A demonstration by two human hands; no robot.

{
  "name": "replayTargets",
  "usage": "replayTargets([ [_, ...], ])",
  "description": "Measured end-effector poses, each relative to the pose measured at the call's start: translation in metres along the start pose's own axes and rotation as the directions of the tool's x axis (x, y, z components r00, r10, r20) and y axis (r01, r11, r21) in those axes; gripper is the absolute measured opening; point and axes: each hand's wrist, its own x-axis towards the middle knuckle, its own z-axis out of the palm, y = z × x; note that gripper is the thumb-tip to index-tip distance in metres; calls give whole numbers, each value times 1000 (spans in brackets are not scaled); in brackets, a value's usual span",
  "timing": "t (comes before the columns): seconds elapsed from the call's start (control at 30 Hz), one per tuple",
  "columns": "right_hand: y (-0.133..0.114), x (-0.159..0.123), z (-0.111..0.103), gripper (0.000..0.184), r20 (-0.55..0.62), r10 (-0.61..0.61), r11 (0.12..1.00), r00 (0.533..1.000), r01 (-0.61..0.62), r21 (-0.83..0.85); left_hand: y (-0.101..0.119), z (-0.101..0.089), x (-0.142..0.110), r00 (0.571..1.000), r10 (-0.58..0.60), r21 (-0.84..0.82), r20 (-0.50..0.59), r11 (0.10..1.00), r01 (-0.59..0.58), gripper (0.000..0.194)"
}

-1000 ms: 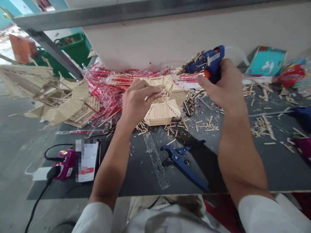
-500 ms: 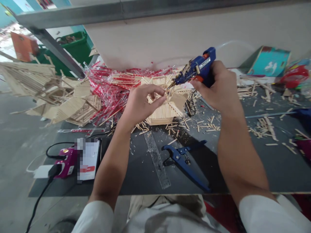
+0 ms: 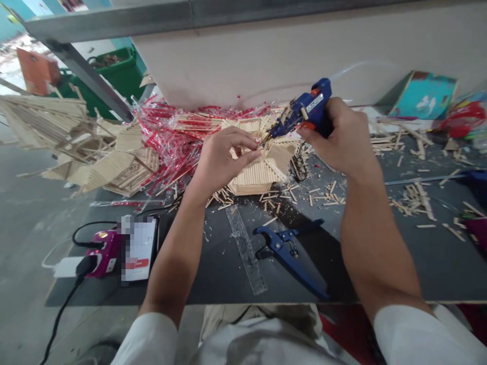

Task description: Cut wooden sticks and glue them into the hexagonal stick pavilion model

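My right hand (image 3: pixel 347 139) is wrapped round a blue hot glue gun (image 3: pixel 312 107), its dirty nozzle angled down to the left. The nozzle tip sits right at the fingertips of my left hand (image 3: pixel 222 158). Thumb and forefinger of that hand are pinched together over a model built of thin wooden sticks (image 3: pixel 254 178); whatever small piece they hold is too small to make out. The model has a ribbed, sloping roof and stands on the dark table (image 3: pixel 213 284). My left hand hides part of its top.
Nearer me lie a clear ruler (image 3: pixel 245 253) and a blue ratchet cutter (image 3: pixel 283 249). Red-and-clear wrappers (image 3: pixel 167 137) heap behind a larger stick model (image 3: pixel 106 170) at left. A phone (image 3: pixel 141 248) and purple power adapter (image 3: pixel 102 253) lie front left. Stick offcuts (image 3: pixel 414 197) litter the right.
The glue gun has moved slightly left and down, bringing its nozzle closer to my left fingertips. My left hand has stayed almost in place.
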Motion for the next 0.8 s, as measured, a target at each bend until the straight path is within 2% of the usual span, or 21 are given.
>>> replayTargets([
  [0.2,4,1,1,31,-25,-39,999,999,39,-1,-2,1,-1,1000,-10,-45,-9,999,9,12],
  [0.43,16,8,10,29,-147,-159,985,976,167,45,0,2,2,999,-11,-103,-41,995,7,7],
  [0.8,13,8,7,28,-140,-152,987,978,158,32,4,3,3,999,-28,-162,-30,987,23,3],
])
